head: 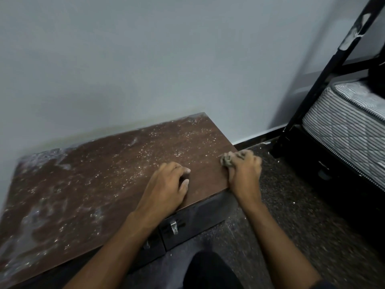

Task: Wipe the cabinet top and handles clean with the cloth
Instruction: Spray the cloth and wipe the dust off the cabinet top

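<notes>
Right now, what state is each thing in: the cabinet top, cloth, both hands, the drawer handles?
Cabinet top: mostly dusty, speckled with white grit and grey smears; cleaner strip near the right edge.
Cloth: bunched up, at the top's right edge.
Right hand: closed on the cloth.
Left hand: flat on the top, holding nothing.
Drawer handles: drawers shut; cleanliness too dim to judge.

- Brown wooden cabinet top [93, 184], back edge against the wall, speckled with pale dust and smears.
- Left hand [166, 184] flat near its front edge.
- Crumpled cloth [227, 160] at its right edge under the right hand [245, 170].
</notes>
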A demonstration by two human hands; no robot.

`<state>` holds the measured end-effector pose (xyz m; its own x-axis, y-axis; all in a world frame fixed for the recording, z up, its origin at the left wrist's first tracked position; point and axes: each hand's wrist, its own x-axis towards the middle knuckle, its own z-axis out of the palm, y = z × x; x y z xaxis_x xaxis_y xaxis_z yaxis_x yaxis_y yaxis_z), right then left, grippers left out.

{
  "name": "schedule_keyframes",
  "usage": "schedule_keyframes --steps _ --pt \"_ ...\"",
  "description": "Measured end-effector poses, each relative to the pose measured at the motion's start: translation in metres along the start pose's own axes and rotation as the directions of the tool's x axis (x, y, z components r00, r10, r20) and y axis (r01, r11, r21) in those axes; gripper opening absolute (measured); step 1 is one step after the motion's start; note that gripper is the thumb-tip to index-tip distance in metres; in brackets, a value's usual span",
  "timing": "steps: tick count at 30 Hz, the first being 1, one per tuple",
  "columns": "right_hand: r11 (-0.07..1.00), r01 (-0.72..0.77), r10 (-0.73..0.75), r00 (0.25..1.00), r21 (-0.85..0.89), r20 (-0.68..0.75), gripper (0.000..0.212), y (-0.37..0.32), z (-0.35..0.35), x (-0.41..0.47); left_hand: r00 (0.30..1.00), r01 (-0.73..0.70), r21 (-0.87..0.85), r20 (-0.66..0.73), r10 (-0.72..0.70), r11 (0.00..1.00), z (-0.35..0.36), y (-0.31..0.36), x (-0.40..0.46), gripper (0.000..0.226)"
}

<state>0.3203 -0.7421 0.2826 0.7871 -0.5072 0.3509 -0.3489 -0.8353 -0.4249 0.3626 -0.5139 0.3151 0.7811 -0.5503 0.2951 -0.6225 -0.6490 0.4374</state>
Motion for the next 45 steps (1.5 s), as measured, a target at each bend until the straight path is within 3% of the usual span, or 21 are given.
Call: schedule_keyframes --steps 3,9,15,17,23,29,31,36,38,41,45 --pt "0.999 -0.053 0.053 0.998 0.003 -0.031 0.029 -0.002 0.003 -0.003 1.000 -0.003 -0.007 0.006 0.003 1.000 0.005 0.003 0.001 0.027" --pt "0.980 0.170 -0.171 0.985 0.106 -0.005 0.033 -0.030 0.012 -0.060 0.998 -0.055 -0.021 0.025 0.055 0.998 0.021 0.022 0.014 0.030" --pt "0.994 -0.077 0.083 0.994 0.081 -0.074 0.029 0.027 -0.004 0.000 0.997 -0.069 -0.036 0.019 0.070 0.997 0.022 0.029 0.017 0.029" --pt "0.993 -0.091 0.098 0.991 0.080 -0.089 0.031 0.028 -0.004 0.000 0.997 -0.071 -0.030 0.025 0.072 0.997 0.022 0.030 0.019 0.029" --pt "0.979 0.192 -0.192 0.981 0.072 -0.003 0.033 0.016 -0.004 -0.038 0.997 -0.066 -0.038 0.034 0.067 0.997 0.027 0.029 0.022 0.028" --pt "0.999 0.046 -0.046 0.998 -0.013 0.036 0.031 0.029 0.004 0.029 0.998 -0.051 -0.020 0.042 0.052 0.998 0.025 0.024 0.018 0.028" --pt "0.998 0.068 -0.068 0.997 0.004 0.040 0.029 0.019 0.006 0.019 0.998 -0.043 -0.015 0.038 0.043 0.999 0.024 0.023 0.019 0.029" --pt "0.922 0.317 -0.361 0.911 0.221 0.199 0.037 -0.011 0.004 -0.032 1.000 -0.027 -0.025 -0.004 0.027 0.999 0.021 0.022 0.022 0.034" --pt "0.940 0.253 -0.298 0.936 0.228 0.190 0.037 -0.008 -0.003 -0.017 1.000 -0.022 -0.024 0.005 0.022 0.999 0.018 0.019 0.018 0.034" --pt "0.983 0.173 -0.181 0.974 0.067 0.140 0.037 0.009 -0.005 0.018 1.000 -0.022 -0.008 0.010 0.022 1.000 0.007 0.010 0.007 0.032" --pt "0.991 0.102 -0.111 0.987 0.081 0.117 0.033 -0.023 -0.002 0.005 0.999 0.041 0.002 -0.025 -0.041 0.999 -0.007 -0.005 -0.002 0.031"
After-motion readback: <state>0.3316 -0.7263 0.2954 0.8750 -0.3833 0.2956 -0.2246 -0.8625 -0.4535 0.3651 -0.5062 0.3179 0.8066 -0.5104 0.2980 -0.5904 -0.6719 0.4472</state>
